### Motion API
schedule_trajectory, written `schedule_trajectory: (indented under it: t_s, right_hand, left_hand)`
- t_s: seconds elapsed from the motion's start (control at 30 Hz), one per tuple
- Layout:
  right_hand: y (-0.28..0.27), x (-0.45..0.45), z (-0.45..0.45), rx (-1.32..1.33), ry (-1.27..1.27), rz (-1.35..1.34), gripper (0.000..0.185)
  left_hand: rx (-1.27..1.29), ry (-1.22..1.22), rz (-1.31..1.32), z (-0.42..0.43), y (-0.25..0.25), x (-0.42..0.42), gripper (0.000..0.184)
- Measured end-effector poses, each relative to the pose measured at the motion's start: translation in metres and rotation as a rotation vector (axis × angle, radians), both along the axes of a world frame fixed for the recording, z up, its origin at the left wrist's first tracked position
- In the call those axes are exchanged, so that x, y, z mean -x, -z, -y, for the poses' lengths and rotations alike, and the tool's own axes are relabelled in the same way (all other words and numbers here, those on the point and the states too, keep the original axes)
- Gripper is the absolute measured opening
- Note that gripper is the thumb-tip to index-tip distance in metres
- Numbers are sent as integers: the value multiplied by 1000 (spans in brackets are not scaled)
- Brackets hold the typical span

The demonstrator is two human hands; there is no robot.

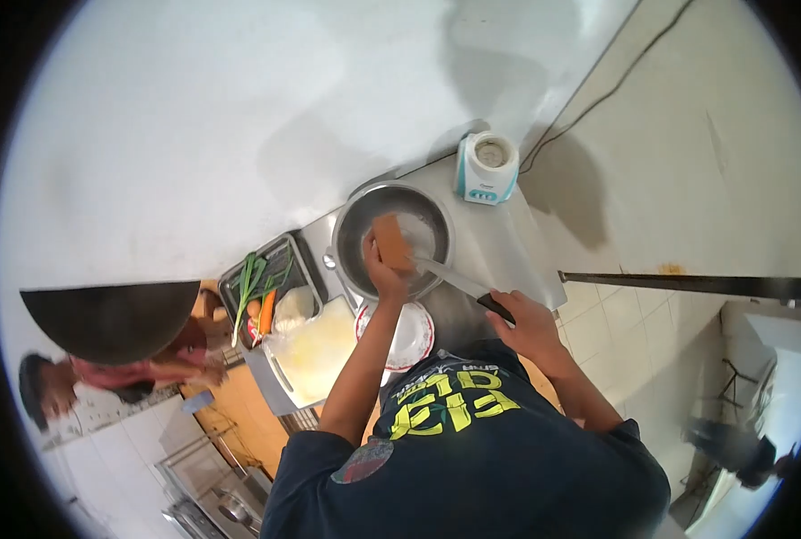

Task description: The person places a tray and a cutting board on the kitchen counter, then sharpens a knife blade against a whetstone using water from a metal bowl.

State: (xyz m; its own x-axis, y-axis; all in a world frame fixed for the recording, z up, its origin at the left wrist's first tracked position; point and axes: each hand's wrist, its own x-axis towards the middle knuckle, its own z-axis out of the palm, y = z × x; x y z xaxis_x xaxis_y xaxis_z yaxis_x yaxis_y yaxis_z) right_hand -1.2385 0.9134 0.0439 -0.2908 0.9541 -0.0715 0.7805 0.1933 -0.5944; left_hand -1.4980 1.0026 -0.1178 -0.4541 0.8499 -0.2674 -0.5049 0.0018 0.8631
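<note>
Over a large steel bowl [351, 211], my left hand [384, 271] is closed around a brown rectangular block [389, 242], whose exact kind I cannot make out. My right hand [528, 322] grips a kitchen knife [459, 281] by its black handle. The knife's pale blade points left, with its tip close to or against the block's lower right corner; I cannot tell if it touches. Below the bowl, nearer my body, is a white plate with a red-patterned rim [411, 337]. Part of the bowl's inside is hidden by the block and my hand.
To the left, a dark tray [303, 260] holds green onions [249, 283], a carrot [266, 310] and other food. A pale cutting board [315, 359] lies beside it. A white and blue blender base [487, 171] stands at the back right. Another person [140, 368] is at far left.
</note>
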Motion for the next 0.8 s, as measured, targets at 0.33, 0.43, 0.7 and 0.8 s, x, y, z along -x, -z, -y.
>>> schedule_trajectory:
  t_s: [0.33,0.43,0.7,0.8]
  right_hand:
    - [-6,15,-34,-11,147,-60,38]
    - [-1,30,-55,-13,151,-108,40]
    - [52,74,-86,-24,137,-270,42]
    - [54,85,-88,58,135,-175,43]
  left_hand:
    - [68,86,88,-2,-5,-24,41]
    - [124,176,93,3,-21,-27,41]
    - [84,106,65,-4,-1,-28,45]
    - [81,47,26,-12,-8,-26,45]
